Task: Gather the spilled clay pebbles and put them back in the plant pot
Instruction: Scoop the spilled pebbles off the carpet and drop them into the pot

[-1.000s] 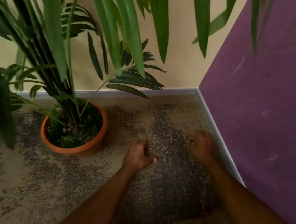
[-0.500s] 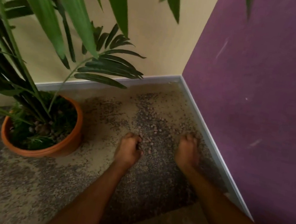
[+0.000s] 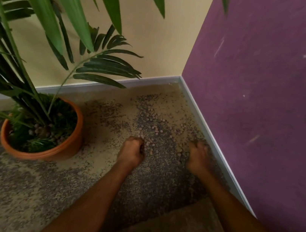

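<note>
Right hand (image 3: 197,158) drew nearer left hand (image 3: 132,150); both curled on clay pebbles (image 3: 154,130); grip unclear.

Both my arms reach forward and down, bare forearms, roughly parallel. My left hand (image 3: 132,151) is curled into a loose fist, knuckles up, fingers tucked under. My right hand (image 3: 197,158) is also curled, fingers bent down, back of hand facing up. Hands well apart, wrists straight.

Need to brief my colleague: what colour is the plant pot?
Terracotta orange; the plant pot shows best in the head view, its only view.
</note>
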`<state>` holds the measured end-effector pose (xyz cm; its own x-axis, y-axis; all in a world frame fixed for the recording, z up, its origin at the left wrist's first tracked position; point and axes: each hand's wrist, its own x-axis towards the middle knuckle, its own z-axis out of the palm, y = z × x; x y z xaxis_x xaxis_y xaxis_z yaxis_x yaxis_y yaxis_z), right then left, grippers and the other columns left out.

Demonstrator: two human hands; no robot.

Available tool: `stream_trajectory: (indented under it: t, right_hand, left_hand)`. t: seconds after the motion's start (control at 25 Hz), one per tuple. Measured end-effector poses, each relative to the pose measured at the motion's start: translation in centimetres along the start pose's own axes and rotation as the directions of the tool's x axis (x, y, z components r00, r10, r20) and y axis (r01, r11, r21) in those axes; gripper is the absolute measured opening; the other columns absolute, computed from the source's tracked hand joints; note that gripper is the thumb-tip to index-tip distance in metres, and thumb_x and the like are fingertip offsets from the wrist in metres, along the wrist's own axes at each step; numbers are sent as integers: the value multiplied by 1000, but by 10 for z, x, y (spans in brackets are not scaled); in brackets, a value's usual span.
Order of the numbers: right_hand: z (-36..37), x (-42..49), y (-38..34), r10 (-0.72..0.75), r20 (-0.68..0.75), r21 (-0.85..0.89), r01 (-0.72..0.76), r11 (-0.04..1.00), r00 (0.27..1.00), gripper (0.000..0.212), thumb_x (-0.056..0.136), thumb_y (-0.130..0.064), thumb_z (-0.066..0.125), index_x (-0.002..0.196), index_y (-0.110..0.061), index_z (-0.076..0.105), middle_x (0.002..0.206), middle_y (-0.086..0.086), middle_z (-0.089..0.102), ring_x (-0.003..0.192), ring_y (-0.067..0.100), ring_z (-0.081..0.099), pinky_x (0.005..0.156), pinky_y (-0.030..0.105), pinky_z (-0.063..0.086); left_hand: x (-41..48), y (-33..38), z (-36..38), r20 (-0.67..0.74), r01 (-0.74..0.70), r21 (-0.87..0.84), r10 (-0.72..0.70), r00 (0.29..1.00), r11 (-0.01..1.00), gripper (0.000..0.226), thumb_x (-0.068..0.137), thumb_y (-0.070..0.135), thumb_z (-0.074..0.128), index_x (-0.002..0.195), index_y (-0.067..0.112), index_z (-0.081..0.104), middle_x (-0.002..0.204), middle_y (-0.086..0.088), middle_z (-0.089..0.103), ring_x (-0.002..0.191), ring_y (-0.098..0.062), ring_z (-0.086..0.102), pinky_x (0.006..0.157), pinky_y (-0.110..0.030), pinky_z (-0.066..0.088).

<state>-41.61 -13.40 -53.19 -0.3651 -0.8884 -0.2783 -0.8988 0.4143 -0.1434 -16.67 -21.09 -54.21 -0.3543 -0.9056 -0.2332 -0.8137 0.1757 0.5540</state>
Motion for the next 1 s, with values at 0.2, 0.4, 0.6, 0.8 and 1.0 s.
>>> stream_trajectory:
  t: [0.2, 0.4, 0.6, 0.8, 1.0]
  right_hand:
    - [13, -8, -46, -180, -13, 81, 180, 980, 984, 44, 77, 3, 68, 118, -12, 63, 122, 9, 52, 117, 32, 51, 92, 41, 51]
    - [8, -2, -59, -114, 45, 292, 96, 952, 993, 50, 81, -6, 76, 128, -9, 62, 129, 13, 57, 119, 32, 58, 94, 34, 51]
    - [8, 3, -53, -3, 431, 345, -162, 924, 902, 140, 48, -14, 103, 159, -11, 17, 168, 13, 12, 143, 41, 41, 79, 49, 63]
    - [17, 6, -85, -57, 190, 320, -7, 947, 980, 123, 41, -31, 102, 143, -3, 38, 150, 23, 41, 137, 39, 45, 105, 49, 49]
    - [5, 11, -110, -142, 151, 334, 85, 939, 978, 100, 53, -22, 100, 138, -10, 48, 142, 15, 43, 130, 35, 50, 103, 40, 48]
  left_hand:
    - [-1, 6, -1, 32, 17, 30, -18, 999, 999, 24, 79, 7, 76, 103, 8, 72, 110, -13, 61, 100, -29, 64, 82, -32, 50]
    - [-1, -2, 1, 17, 72, -46, -71, 997, 996, 30, 75, 3, 77, 103, 14, 70, 111, -6, 65, 94, -24, 69, 79, -37, 64]
    - [-3, -1, -6, 10, 91, -43, -90, 996, 995, 29, 82, 7, 75, 110, 12, 69, 117, -9, 61, 95, -22, 65, 72, -26, 55]
    - [0, 0, -4, 29, 73, -28, -72, 997, 997, 48, 79, 8, 80, 124, 8, 67, 126, -14, 58, 110, -31, 64, 87, -34, 57]
    - [5, -3, -2, 23, 78, -67, -77, 997, 995, 41, 78, 9, 80, 117, 9, 68, 118, -11, 62, 103, -28, 65, 78, -30, 51]
